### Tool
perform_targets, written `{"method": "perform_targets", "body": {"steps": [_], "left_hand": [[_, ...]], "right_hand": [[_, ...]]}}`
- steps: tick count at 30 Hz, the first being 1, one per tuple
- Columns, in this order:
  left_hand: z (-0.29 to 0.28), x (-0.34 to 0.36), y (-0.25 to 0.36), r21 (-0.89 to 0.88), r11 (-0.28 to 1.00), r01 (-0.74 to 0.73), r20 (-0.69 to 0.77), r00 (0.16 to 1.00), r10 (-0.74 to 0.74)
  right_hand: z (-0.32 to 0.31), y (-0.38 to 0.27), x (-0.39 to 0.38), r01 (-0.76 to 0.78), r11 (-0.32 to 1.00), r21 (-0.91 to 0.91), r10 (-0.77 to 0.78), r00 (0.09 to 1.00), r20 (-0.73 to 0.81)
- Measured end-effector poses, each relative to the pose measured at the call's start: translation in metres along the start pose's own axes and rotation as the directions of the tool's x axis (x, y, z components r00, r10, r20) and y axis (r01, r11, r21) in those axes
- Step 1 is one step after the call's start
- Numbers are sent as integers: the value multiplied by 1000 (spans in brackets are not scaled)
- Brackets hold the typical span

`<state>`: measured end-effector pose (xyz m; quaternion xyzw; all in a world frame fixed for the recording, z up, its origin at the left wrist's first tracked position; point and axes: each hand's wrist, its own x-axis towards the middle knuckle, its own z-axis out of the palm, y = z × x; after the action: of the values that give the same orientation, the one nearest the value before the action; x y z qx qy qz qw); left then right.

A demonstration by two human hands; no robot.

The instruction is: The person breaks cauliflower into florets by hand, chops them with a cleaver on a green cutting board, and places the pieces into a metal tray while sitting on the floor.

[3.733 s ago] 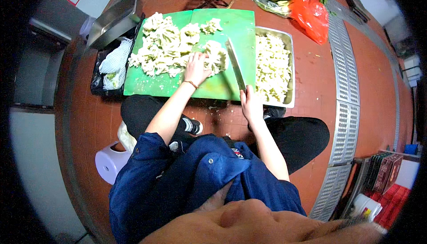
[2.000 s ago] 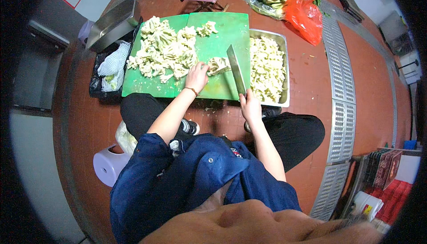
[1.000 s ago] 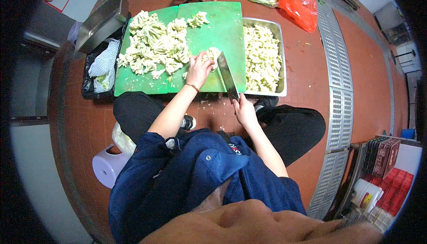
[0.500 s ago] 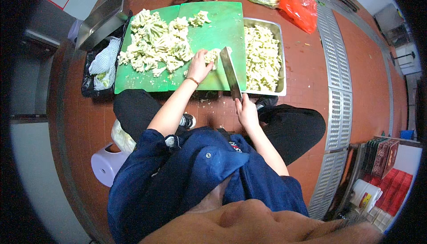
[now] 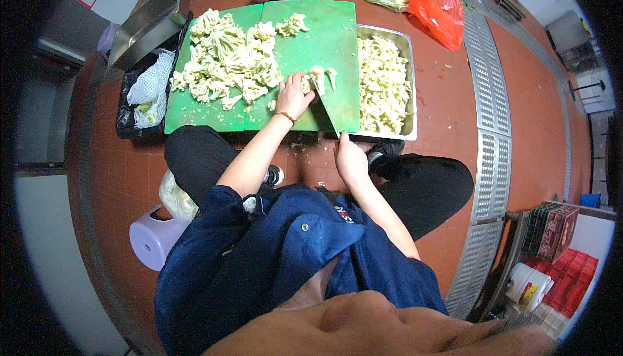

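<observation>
My left hand (image 5: pixel 294 96) is closed on a cauliflower piece (image 5: pixel 307 83) on the green cutting board (image 5: pixel 318 25). In my right hand (image 5: pixel 351 159) is the handle of a cleaver (image 5: pixel 326 110), its blade edge-down against that piece. Just right of the blade lie cut cauliflower bits (image 5: pixel 331 77). A big heap of cauliflower florets (image 5: pixel 227 57) covers the board's left half, and one floret (image 5: pixel 292 25) sits apart near the far edge. To the right of the board, a steel tray (image 5: pixel 413 90) is filled with chopped cauliflower (image 5: pixel 381 86).
A black crate (image 5: pixel 126 119) with white foam netting (image 5: pixel 156 83) stands left of the board, beside a deep steel pan (image 5: pixel 149 25). Leafy greens and a red plastic bag (image 5: pixel 436 9) lie at the far right. A purple stool (image 5: pixel 150 239) is at my left; metal drain grates (image 5: pixel 490 168) run along the right.
The cleaver has come down and left onto the cauliflower piece, with my right hand shifting left. Cut bits now lie separated to the right of the blade.
</observation>
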<state>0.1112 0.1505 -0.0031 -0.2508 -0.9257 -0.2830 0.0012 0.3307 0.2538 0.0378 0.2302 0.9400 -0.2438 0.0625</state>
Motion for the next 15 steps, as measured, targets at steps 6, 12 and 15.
{"method": "perform_targets", "body": {"steps": [6, 12, 15], "left_hand": [[-29, 4, -5, 103, 992, 67, 54, 996, -73], [-25, 52, 8, 19, 996, -92, 111, 990, 89], [2, 76, 11, 5, 995, -96, 225, 970, 92]], "right_hand": [[8, 40, 12, 34, 934, 356, -6, 997, -80], [-18, 27, 14, 1, 955, 295, 57, 980, -190], [-11, 20, 23, 74, 981, 181, -19, 958, -286]]}}
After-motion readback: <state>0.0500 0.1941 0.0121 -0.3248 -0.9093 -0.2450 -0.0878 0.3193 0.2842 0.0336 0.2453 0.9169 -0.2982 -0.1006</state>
